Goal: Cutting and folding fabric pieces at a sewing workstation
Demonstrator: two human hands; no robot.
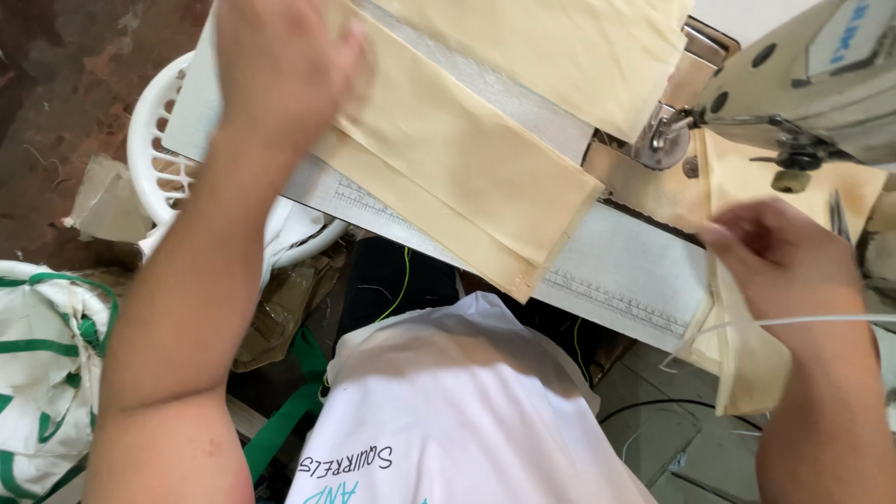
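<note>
Cream fabric pieces [467,159] lie stacked across the white sewing table [616,261]. My left hand [280,65] presses flat on the left end of the stack, fingers spread over the cloth. My right hand [784,257] pinches the edge of another cream fabric strip [747,364] that hangs down off the table's right side, just below the sewing machine's presser foot [665,140]. The beige sewing machine head [812,75] stands at the upper right.
A white plastic chair [154,149] stands left of the table on a brown floor. A white and green woven sack [47,364] sits at lower left. Crumpled paper and green strapping lie under the table. My white shirt fills the lower middle.
</note>
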